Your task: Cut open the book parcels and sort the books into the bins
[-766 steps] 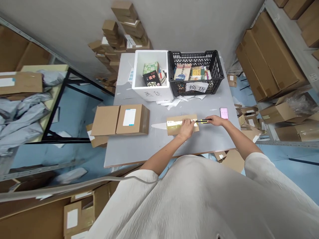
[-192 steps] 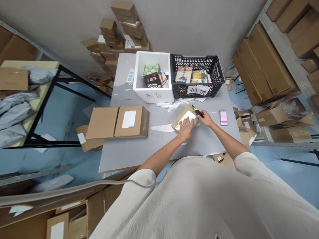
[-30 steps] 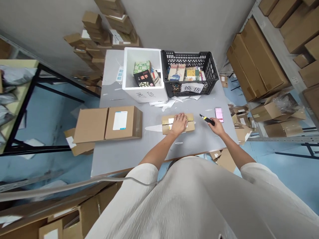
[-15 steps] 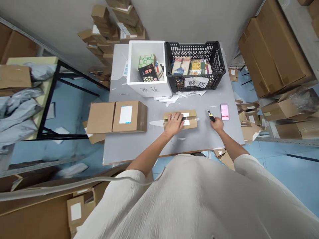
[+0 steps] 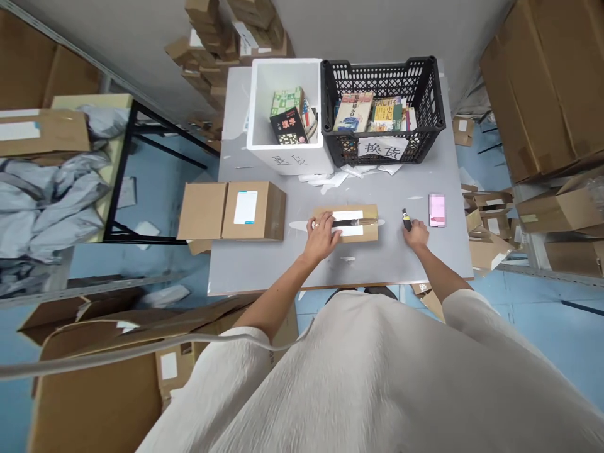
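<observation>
A small cardboard box (image 5: 370,231) lies on the table with white label pieces on either side of a dark lengthwise slit in its top. My left hand (image 5: 322,236) rests on the box's left end, fingers apart and thumb toward the near label piece. A strip of clear tape sticks out past each end. Right of the box, my right hand (image 5: 417,234) is closed around a black and yellow utility knife (image 5: 406,220), its tip pointing away from me. The knife is apart from the box. A phone (image 5: 437,211) with a pink screen lies just right of this hand.
A white foam box (image 5: 286,158) and a black plastic crate (image 5: 427,135), both holding books, stand at the table's (image 5: 264,270) back. A larger carton (image 5: 255,211) sits on the left. Torn white scraps (image 5: 335,181) lie before the crate. Cartons crowd the floor and shelves.
My left hand has slid toward the box's left end, uncovering more of the slit and label. My right hand still grips the knife, now pointing more straight away. The view has shifted slightly.
</observation>
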A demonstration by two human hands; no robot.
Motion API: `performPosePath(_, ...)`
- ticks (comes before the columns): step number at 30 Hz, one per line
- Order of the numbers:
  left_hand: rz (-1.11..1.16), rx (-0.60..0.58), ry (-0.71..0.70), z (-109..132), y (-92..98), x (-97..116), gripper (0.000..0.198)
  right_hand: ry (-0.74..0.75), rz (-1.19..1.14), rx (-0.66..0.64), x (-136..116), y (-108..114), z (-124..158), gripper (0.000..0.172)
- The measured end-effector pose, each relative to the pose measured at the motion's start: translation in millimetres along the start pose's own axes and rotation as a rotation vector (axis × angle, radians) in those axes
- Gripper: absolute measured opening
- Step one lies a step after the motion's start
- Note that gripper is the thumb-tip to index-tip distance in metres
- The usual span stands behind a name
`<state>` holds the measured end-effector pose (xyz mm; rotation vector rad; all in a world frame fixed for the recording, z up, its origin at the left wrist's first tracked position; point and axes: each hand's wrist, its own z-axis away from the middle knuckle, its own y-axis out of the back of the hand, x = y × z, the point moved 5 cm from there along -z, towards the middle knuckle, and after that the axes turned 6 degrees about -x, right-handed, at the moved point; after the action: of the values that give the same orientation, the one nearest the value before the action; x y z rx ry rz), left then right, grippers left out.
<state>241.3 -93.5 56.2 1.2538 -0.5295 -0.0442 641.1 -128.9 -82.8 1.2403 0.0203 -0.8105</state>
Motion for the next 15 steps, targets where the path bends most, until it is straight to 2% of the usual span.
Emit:
performPosePath(3, 0.018, 0.025, 0.008, 0.6, 1.6, -3.2, 0.047, 0.119, -0.078, 0.015, -21.2, 8.9, 1.6, 0.036)
performPosePath(8, 0.074, 0.113, 0.068, 1.8, 6.8, -18.5, 0.05, 0.32, -0.345, -0.115, -83.4, 29.5, 12.9, 0.037)
performPosePath(12, 0.158, 0.198, 0.155, 1.4, 8.9, -37.7, 0.051, 0.373, -0.491, -0.203, -125.4, 45.3, 30.9, 0.037)
performPosePath(15, 0.223, 0.23, 0.212, 2.2, 8.4, -50.2, 0.046, 0.378, -0.537, -0.25, -143.5, 54.2, 42.6, 0.037)
